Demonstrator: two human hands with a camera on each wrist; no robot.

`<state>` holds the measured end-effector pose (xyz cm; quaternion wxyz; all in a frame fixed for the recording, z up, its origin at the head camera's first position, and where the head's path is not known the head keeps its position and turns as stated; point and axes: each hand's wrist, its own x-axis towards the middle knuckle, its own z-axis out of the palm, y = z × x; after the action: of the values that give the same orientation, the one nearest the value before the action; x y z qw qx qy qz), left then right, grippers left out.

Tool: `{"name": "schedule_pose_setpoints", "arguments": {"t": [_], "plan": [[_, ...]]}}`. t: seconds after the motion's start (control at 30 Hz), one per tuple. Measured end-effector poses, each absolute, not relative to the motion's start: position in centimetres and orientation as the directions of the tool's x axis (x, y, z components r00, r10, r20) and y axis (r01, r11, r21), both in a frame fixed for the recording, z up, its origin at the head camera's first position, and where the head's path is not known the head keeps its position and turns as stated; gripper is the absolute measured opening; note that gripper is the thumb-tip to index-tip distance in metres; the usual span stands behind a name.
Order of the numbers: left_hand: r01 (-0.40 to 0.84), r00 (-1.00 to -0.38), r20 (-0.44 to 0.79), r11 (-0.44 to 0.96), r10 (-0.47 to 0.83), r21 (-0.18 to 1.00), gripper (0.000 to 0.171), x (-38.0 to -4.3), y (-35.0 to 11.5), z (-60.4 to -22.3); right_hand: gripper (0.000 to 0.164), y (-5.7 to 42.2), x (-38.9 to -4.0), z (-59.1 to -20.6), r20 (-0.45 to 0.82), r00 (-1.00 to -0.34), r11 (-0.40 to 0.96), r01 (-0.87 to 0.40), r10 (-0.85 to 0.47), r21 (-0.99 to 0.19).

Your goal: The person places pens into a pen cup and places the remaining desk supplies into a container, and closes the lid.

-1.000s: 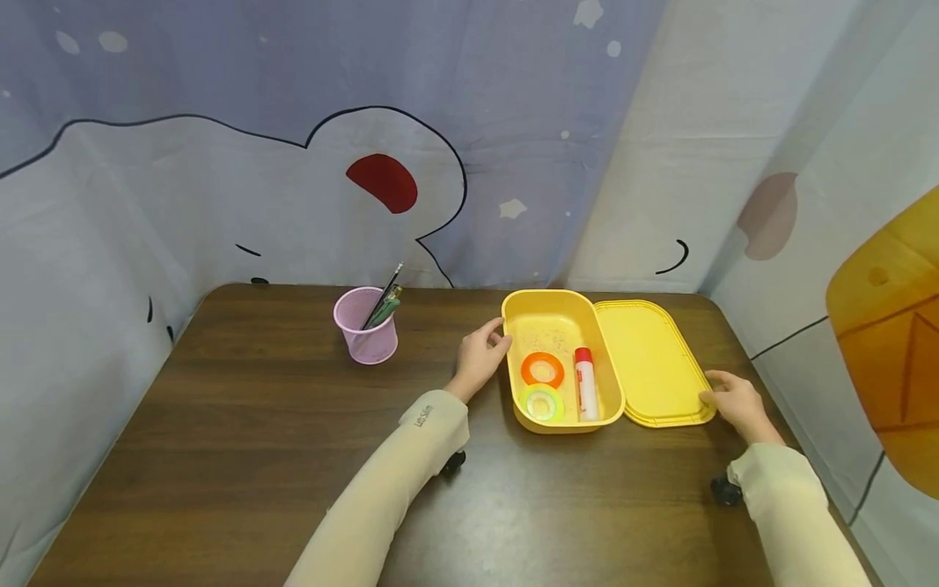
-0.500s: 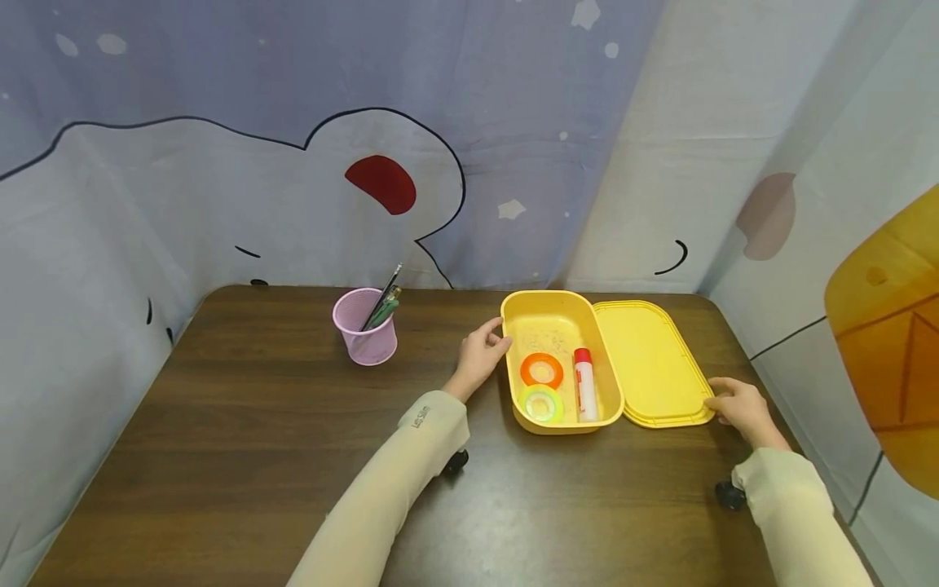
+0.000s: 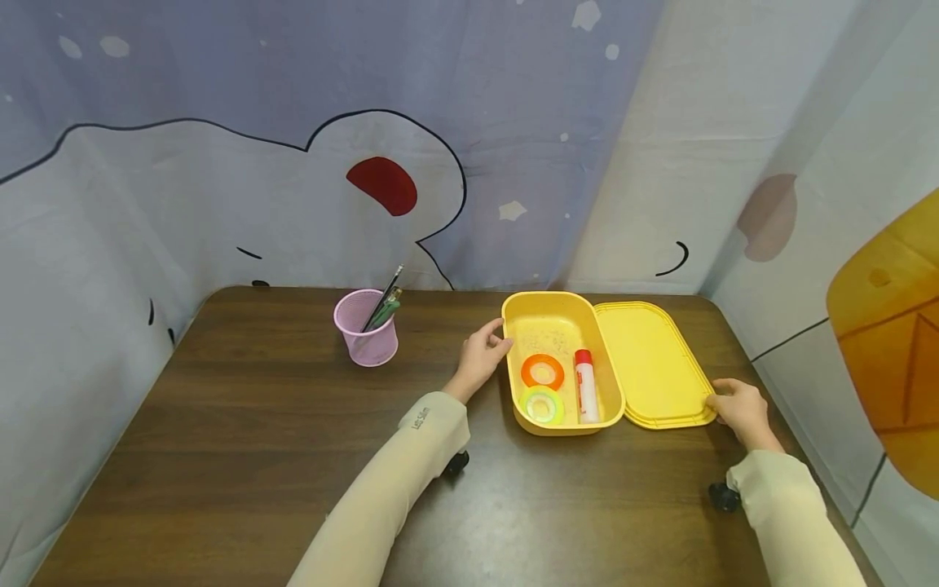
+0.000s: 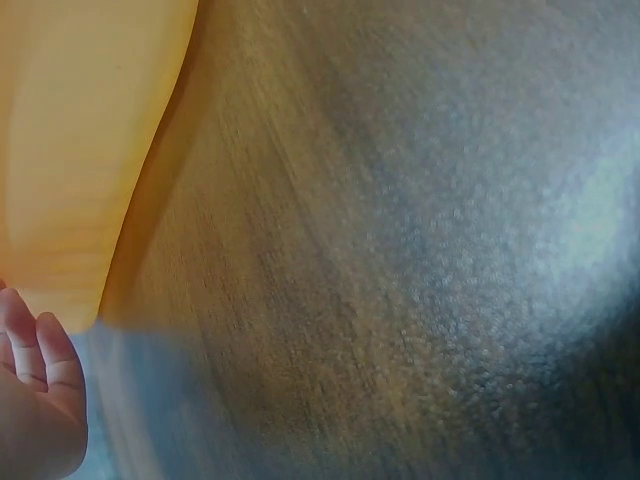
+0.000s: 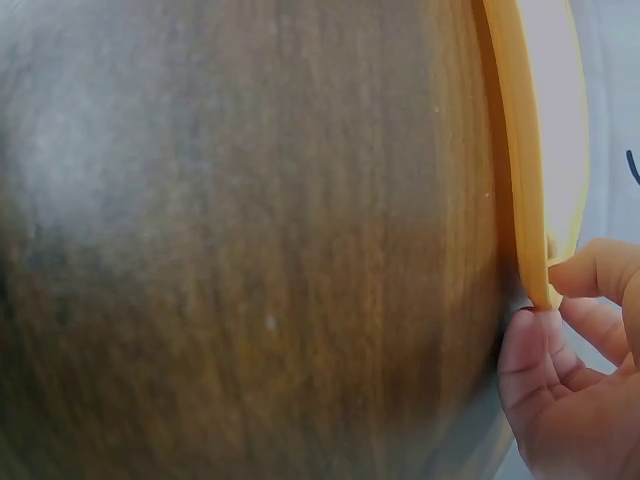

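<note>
A yellow plastic box [image 3: 565, 310] stands uncovered at the back right of the table, its yellow lid [image 3: 653, 359] lying flush along its right side. Inside the box are an orange tape roll [image 3: 543, 358], a yellow-green tape roll [image 3: 526, 408] and a white glue stick [image 3: 587, 393] with a red cap. Against the box's left side rests my left hand [image 3: 480, 357], fingers relaxed near the rim; the left wrist view catches only some fingers beside the wall [image 4: 90, 150]. My right hand [image 3: 742, 408] pinches the lid's front right corner, thumb and fingers on either side of its edge [image 5: 530, 200].
A pink pen cup [image 3: 370, 346] holding a pencil [image 3: 386, 295] and a green-handled item [image 3: 385, 312] stands at the back, left of my left hand. A printed curtain [image 3: 513, 163] hangs behind the brown table [image 3: 257, 456] and along its sides.
My right hand has shifted slightly at the lid's corner. Box, lid and left hand stay in place.
</note>
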<state>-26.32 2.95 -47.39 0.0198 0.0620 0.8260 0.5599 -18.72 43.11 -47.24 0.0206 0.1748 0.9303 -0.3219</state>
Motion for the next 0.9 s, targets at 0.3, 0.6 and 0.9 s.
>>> {"name": "schedule_pose_setpoints", "arguments": {"t": [0.3, 0.6, 0.9], "plan": [[0.074, -0.991, 0.030, 0.355, 0.128, 0.932, 0.046, -26.3, 3.0, -47.4, 0.045, 43.4, -19.0, -46.6, -0.187, -0.924, 0.688, 0.374, 0.333, -0.623], [0.061, -0.991, 0.016, 0.354, 0.130, 0.933, 0.045, -26.4, 3.0, -47.5, 0.045, 43.6, -19.1, -44.4, -0.232, -0.940, 0.625, 0.340, 0.250, -0.703], [0.058, -0.991, 0.014, 0.340, 0.129, 0.939, 0.046, -26.4, 3.0, -47.5, 0.037, 43.4, -19.0, -42.4, -0.285, -0.943, 0.524, 0.333, 0.172, -0.784]]}}
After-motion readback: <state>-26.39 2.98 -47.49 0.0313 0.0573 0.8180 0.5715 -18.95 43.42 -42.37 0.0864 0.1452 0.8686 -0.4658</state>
